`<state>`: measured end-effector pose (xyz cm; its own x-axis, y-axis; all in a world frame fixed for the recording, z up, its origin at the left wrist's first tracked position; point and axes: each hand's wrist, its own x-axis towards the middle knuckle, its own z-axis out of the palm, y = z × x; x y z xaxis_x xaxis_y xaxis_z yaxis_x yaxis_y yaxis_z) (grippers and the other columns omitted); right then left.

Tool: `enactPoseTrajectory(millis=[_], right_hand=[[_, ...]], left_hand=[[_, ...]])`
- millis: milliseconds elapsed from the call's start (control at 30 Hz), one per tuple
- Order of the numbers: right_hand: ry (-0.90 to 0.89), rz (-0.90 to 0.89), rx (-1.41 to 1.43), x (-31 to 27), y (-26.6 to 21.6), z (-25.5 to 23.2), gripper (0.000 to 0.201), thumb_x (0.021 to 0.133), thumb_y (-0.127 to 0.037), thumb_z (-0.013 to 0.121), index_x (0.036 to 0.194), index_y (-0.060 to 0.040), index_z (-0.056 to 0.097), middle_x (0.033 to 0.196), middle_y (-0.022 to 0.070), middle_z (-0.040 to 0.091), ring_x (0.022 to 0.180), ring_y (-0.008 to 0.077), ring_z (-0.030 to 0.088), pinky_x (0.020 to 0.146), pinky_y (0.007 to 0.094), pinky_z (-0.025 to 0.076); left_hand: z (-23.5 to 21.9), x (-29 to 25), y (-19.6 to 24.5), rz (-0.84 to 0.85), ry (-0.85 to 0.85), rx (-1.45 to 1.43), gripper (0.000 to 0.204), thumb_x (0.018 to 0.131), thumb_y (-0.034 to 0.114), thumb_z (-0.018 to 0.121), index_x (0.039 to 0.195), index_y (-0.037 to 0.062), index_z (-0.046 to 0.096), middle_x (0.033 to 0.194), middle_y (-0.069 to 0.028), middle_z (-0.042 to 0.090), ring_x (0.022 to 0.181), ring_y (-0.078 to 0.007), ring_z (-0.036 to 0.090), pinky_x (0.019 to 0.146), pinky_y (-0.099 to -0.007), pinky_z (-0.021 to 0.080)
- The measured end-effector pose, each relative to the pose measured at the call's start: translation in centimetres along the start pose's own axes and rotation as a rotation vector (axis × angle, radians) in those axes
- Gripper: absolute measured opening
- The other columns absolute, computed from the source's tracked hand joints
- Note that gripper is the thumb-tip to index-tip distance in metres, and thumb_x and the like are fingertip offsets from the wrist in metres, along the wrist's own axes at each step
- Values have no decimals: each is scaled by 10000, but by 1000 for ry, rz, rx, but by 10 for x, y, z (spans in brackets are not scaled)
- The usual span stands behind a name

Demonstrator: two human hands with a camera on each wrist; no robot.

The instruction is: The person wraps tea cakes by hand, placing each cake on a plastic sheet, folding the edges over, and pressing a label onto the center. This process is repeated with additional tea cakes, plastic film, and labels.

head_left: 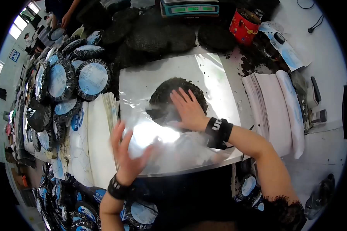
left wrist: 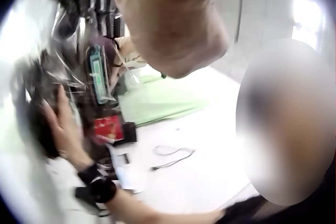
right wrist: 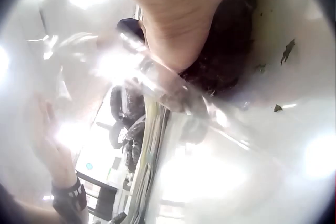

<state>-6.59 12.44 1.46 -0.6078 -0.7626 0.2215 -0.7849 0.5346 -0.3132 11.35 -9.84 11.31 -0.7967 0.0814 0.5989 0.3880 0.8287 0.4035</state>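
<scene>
A dark, round, flaky cake that looks like dried seaweed (head_left: 162,92) lies on a shiny white board (head_left: 138,79) in the head view. My right hand (head_left: 191,109) rests on it, fingers straight and slightly spread. Clear plastic film (head_left: 158,133) with bright glare covers the near part of the cake and board; in the right wrist view a fold of the film (right wrist: 210,116) crosses below that hand. My left hand (head_left: 130,158), blurred, is raised over the board's near left corner with fingers spread, nothing visible in its grasp.
Stacks of flat white bags (head_left: 100,134) and pinkish-white sheets (head_left: 272,111) flank the board. Wrapped round packs with blue labels (head_left: 93,78) pile up at the left. Behind lie more dark round cakes (head_left: 158,38), a digital scale (head_left: 191,9) and a red tin (head_left: 244,26).
</scene>
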Motion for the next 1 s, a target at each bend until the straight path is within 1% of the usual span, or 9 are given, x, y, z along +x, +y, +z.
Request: enactPoseTrajectory(millis=[100,267,300,467,533,667,767,867,1000], right_hand=[[21,-12,1,7,9,6,913,908,-610,624,1545,-2,383,1614,245,327,1529,428,215,1241,579,147],[224,243,1158,-41,-24,-47,658,924,-217,662,1508,3,452,1550,228,443,1473,366,394,1206,520,308],[155,42,655,-84,-49,-46,653,942,-283,654,1503,-4,471,1504,238,500,1445,374,439,1205,477,322],[71,342,-211,-138,-17,-14,1037,849,-564,735,1399,240,380,1441,438,403,1411,566,357,1190,612,254],[381,540,32,-48,10,-30,966,842,-498,755,1478,118,369,1475,434,350,1398,570,329,1181,606,245],[359,258,411,-13,2,20,740,802,-396,808,1371,0,549,1470,305,461,1307,492,465,1087,569,393],[-8,595,881,-9,4,-31,560,788,-380,818,1204,-29,687,1401,261,544,1286,438,512,1065,519,430],[50,163,223,-4,12,-44,494,775,-379,826,1100,-17,740,1324,237,595,1225,418,557,1032,487,454],[413,235,478,15,34,-19,530,810,-381,798,1181,-13,707,1175,172,653,1016,366,626,906,461,494]], left_hand=[[105,0,-6,-286,-309,56,1352,611,498,933,1562,-90,173,1610,-317,261,1528,-462,211,1245,-568,141],[172,13,-17,-316,-24,39,551,820,211,765,1301,-18,623,1284,-195,615,1234,-369,559,1058,-484,393],[176,10,-20,-318,27,37,433,837,140,729,1242,-3,676,1229,-169,649,1187,-345,592,1026,-471,415],[172,18,-15,-339,15,46,323,852,63,675,1169,27,727,1182,-126,669,1153,-321,616,998,-444,437],[169,24,-13,-321,-18,70,306,854,55,670,1152,29,734,1179,-126,671,1166,-331,608,1011,-455,430],[142,36,-20,-271,-81,11,633,735,234,828,1302,34,632,1281,-166,609,1200,-363,559,989,-510,407],[153,40,-16,-502,-98,-65,825,632,309,915,1319,-9,588,1202,-143,592,1133,-349,556,976,-505,407],[154,47,-21,-346,-179,56,925,603,365,936,1348,-37,565,1125,-122,590,1080,-326,563,968,-469,412],[132,78,-24,-150,-115,163,929,625,459,915,1360,-8,595,1064,-103,596,1037,-291,576,949,-433,416]])
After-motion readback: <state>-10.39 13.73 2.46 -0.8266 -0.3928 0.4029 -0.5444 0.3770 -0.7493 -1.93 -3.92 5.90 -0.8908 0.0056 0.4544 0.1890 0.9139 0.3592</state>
